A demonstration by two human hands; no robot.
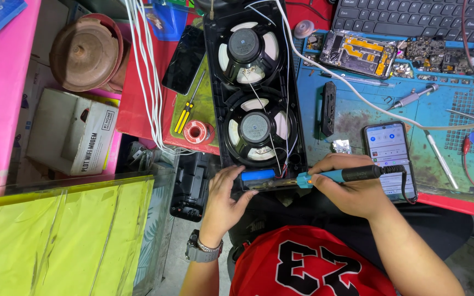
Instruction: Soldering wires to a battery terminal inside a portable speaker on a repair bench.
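A black speaker housing (297,109) lies open on the bench, showing two round speaker drivers (246,49) and thin wires. At its near end sits a blue cylindrical battery (258,174). My left hand (226,200) grips the near left corner of the housing, fingers beside the battery. My right hand (352,189) holds a soldering iron (346,175) with a teal and black handle, lying sideways, its tip pointing left toward the parts just right of the battery.
A lit smartphone (389,151) lies on the blue work mat (357,109) by my right hand. Further off lie a disassembled phone (360,52), a keyboard (412,16), a solder spool (197,131), a screwdriver (188,109), white cables (146,71) and a cardboard box (72,131).
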